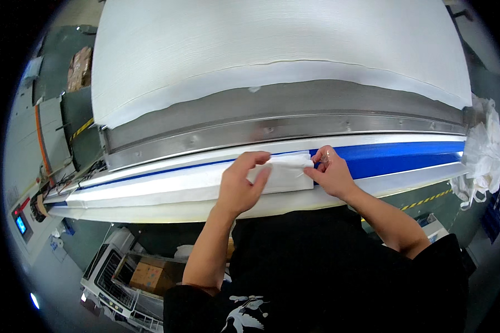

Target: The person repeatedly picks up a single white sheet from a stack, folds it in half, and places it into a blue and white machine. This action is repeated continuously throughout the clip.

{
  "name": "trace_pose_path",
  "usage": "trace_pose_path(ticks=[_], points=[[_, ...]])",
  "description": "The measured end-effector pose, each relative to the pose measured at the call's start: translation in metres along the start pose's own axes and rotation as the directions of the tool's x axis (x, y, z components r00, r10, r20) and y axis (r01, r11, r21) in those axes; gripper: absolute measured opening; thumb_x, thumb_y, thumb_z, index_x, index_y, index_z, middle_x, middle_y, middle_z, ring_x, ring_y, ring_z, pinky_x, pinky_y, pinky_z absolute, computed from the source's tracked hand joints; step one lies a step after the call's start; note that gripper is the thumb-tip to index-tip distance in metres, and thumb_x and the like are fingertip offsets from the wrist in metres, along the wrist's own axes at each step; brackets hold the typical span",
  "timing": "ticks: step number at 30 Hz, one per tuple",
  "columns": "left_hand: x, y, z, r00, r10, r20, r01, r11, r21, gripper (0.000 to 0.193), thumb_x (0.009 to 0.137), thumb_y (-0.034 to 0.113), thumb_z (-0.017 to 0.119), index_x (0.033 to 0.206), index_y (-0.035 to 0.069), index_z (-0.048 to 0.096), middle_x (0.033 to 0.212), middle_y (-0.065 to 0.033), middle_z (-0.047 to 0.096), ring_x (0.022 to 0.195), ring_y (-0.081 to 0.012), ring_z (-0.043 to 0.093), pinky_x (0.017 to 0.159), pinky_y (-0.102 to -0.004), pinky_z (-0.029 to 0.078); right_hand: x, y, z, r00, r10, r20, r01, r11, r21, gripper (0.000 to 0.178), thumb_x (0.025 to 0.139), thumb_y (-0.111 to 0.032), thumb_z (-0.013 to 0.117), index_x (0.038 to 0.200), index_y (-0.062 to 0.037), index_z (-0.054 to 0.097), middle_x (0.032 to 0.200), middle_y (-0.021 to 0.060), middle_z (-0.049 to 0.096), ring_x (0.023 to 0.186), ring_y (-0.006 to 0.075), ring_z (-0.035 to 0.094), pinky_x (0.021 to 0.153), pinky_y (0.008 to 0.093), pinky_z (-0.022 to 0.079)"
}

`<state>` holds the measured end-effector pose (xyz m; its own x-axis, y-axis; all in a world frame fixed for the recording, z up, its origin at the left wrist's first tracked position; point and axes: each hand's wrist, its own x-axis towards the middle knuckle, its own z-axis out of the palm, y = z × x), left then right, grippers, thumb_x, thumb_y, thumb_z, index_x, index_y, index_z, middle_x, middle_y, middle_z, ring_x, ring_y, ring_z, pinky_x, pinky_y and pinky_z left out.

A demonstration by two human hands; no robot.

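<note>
A long white cloth-like strip [194, 186] lies along the bench edge in front of me, over a blue surface [394, 157] that shows bare to the right. My left hand [241, 186] is over the strip, thumb and fingers apart in a loose curve, with nothing visible between them. At the strip's right end, my right hand [333, 175] is closed, thumb and fingertips at the strip's corner. A small shiny clear bit shows by its fingers; I cannot make out what it is.
Beyond the strip runs a metal rail [272, 131] below a broad white sheet [278, 33]. A white plastic bag [486, 150] hangs at the right end. A control box with a lit screen [21, 223] stands far left; a cardboard box [150, 275] sits low behind the bench.
</note>
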<state>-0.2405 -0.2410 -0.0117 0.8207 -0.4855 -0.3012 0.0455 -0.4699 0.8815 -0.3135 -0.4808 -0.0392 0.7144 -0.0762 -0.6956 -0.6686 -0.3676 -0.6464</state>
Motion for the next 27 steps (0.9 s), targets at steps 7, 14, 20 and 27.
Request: trace_pose_path(ticks=[7,14,20,27], points=[[-0.006,-0.017,-0.035,0.936,0.019,0.351,-0.181,0.883,0.434,0.057,0.067,0.022,0.081,0.119,0.011,0.059,0.119,-0.0121,0.058,0.114,-0.0307,0.054,0.097,-0.0425,0.042,-0.002,-0.028,0.076,0.923,-0.343,0.172,0.342,0.939,0.038,0.033,0.079,-0.019,0.077,0.094,-0.0057,0.05,0.076,0.0071,0.06,0.059,0.0189,0.056,0.057,0.0323,0.047],[-0.01,-0.03,-0.066,0.943,-0.14,0.302,-0.05,0.838,0.543,0.06,0.063,0.033,0.085,0.113,0.011,0.062,0.112,-0.0096,0.058,0.109,-0.0288,0.054,0.092,-0.042,0.043,0.016,-0.042,0.098,0.977,-0.194,0.086,0.197,0.98,-0.024,0.034,0.077,-0.019,0.078,0.09,-0.0035,0.05,0.076,0.0105,0.061,0.062,0.0219,0.059,0.06,0.0335,0.048],[0.0,-0.031,-0.046,0.916,-0.183,0.358,-0.097,0.764,0.637,0.058,0.063,0.035,0.085,0.111,0.011,0.063,0.107,-0.0089,0.058,0.107,-0.0289,0.054,0.092,-0.0413,0.043,0.019,-0.037,0.094,0.982,-0.156,0.104,0.154,0.988,0.022,0.034,0.076,-0.019,0.078,0.087,-0.0035,0.05,0.076,0.012,0.061,0.066,0.0257,0.062,0.062,0.0354,0.049],[0.005,-0.033,-0.037,0.921,-0.217,0.323,-0.062,0.738,0.672,0.053,0.063,0.033,0.085,0.106,0.01,0.063,0.104,-0.0087,0.058,0.105,-0.0282,0.054,0.089,-0.0406,0.043,0.019,-0.036,0.093,0.973,-0.189,0.132,0.192,0.981,-0.01,0.036,0.076,-0.02,0.078,0.087,-0.0036,0.048,0.077,0.0129,0.06,0.069,0.0295,0.063,0.061,0.0378,0.048]])
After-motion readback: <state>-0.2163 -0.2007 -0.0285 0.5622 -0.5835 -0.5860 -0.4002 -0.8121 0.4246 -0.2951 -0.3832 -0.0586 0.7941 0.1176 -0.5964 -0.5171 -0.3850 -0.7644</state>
